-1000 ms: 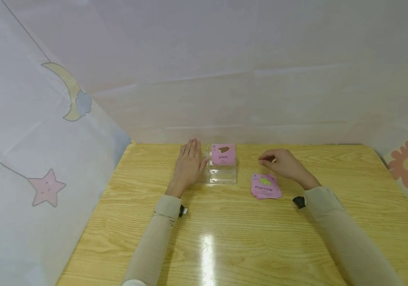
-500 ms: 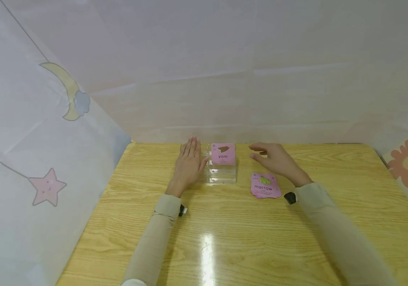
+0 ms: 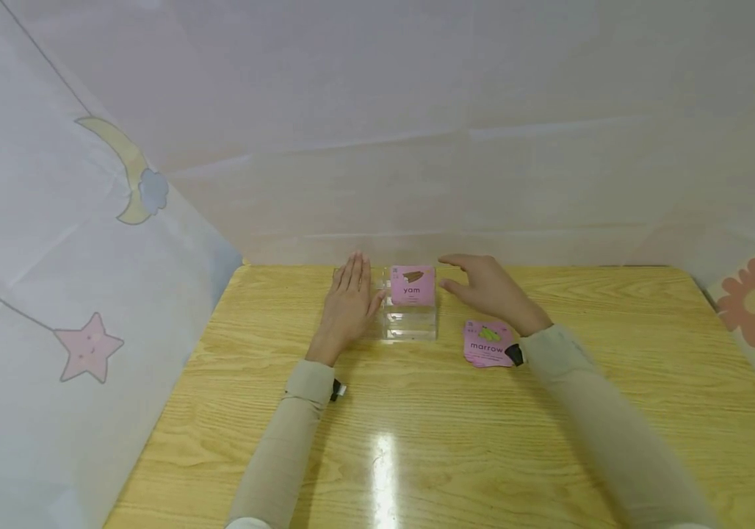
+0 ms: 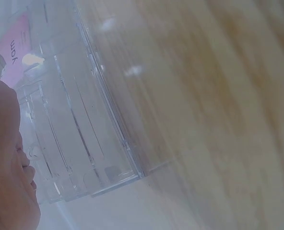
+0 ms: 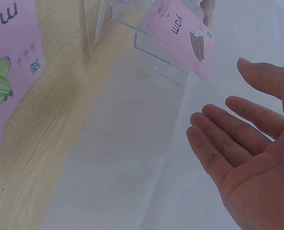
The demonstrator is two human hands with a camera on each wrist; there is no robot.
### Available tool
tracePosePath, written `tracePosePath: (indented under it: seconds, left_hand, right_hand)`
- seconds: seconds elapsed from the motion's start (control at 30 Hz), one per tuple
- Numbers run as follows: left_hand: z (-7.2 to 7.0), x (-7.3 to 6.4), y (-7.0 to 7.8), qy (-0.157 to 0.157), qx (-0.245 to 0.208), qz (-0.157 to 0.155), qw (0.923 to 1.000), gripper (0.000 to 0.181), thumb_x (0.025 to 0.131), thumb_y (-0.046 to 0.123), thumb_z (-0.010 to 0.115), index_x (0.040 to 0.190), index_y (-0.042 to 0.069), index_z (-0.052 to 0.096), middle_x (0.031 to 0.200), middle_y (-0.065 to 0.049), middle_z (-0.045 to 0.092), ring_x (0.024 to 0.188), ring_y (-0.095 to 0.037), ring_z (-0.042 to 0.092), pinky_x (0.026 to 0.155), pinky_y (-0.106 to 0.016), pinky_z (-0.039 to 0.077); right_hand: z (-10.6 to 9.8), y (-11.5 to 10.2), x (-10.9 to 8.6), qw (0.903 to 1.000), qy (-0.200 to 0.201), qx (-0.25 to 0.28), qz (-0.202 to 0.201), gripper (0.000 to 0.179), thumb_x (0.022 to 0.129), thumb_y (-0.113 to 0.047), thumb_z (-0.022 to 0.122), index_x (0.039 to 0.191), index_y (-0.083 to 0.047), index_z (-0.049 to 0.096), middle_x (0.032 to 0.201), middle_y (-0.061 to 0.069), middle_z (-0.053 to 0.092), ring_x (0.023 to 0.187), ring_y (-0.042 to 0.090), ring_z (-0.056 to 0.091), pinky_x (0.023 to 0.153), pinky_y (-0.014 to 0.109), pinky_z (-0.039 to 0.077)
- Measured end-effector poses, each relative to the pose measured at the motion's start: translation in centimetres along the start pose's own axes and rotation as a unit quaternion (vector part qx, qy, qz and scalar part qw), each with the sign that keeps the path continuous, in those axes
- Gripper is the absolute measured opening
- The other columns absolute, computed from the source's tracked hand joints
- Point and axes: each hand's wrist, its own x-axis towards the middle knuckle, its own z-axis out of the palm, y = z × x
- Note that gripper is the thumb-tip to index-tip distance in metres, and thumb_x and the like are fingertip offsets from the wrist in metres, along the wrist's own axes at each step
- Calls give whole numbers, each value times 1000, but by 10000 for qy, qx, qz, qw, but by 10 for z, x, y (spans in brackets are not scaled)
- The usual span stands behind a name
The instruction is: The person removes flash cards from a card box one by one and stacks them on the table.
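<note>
A clear tiered plastic rack [image 3: 410, 325] stands near the table's back edge, and a pink card [image 3: 412, 286] reading "yam" sits upright in its upper tier. My left hand [image 3: 349, 307] rests on the rack's left part with fingers straight. Just right of the yam card hovers my right hand [image 3: 488, 288], fingers extended, thumb apart, holding nothing; the right wrist view shows its bare palm. Below that hand a pile of pink cards [image 3: 485, 342] lies on the table, "marrow" on top, its right edge partly behind the wrist strap.
The wooden table [image 3: 417, 433] meets a pale cloth wall [image 3: 470, 147] right behind the rack. Another printed cloth wall [image 3: 40, 250] rises along the left side.
My right hand has moved left and slightly away from me, from beside the marrow pile to the yam card's right side, its fingers spreading. My left hand has stayed on the rack.
</note>
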Motion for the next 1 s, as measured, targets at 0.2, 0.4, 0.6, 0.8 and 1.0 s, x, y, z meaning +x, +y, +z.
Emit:
tracePosePath:
  seconds: [0.2, 0.4, 0.6, 0.8, 1.0]
  left_hand:
    - [-3, -1, 0, -43, -44, -40, 10000, 76, 114, 49, 29, 166, -5, 15, 177, -22, 9, 166, -36, 13, 138, -46, 7]
    - [-4, -1, 0, -32, 20, -21, 10000, 76, 114, 49, 27, 166, -5, 16, 177, -22, 10, 166, -36, 14, 138, -46, 7]
    - [-4, -1, 0, -48, -7, -19, 10000, 76, 114, 49, 28, 166, -5, 16, 177, -22, 10, 166, -37, 14, 138, -47, 7]
    - [-3, -1, 0, -30, 5, 2, 10000, 77, 114, 50, 28, 166, -4, 13, 177, -23, 12, 166, -37, 14, 138, -47, 8]
    - [-3, -2, 1, -28, 42, 4, 10000, 77, 114, 50, 28, 166, -4, 13, 177, -22, 13, 166, -37, 15, 138, -47, 9]
  right_hand:
    - [3, -11, 6, 9996, 3, -223, -200, 52, 103, -20, 68, 149, 1, 55, 153, 21, 58, 144, 41, 54, 123, 59, 43]
    - [9, -15, 13, 9980, 38, -500, -385, 53, 103, -20, 68, 149, 3, 55, 153, 22, 59, 145, 42, 53, 122, 57, 45]
    - [18, -19, 21, 9969, 29, -647, -451, 54, 101, -20, 71, 147, 3, 56, 152, 21, 60, 139, 40, 60, 119, 55, 48]
    - [29, -22, 30, 9933, 98, -894, -723, 51, 99, -16, 73, 143, 6, 59, 145, 23, 65, 124, 37, 70, 111, 52, 56]
    - [33, -23, 35, 9896, 98, -1153, -859, 51, 98, -15, 74, 142, 6, 59, 142, 22, 67, 133, 38, 65, 114, 50, 54]
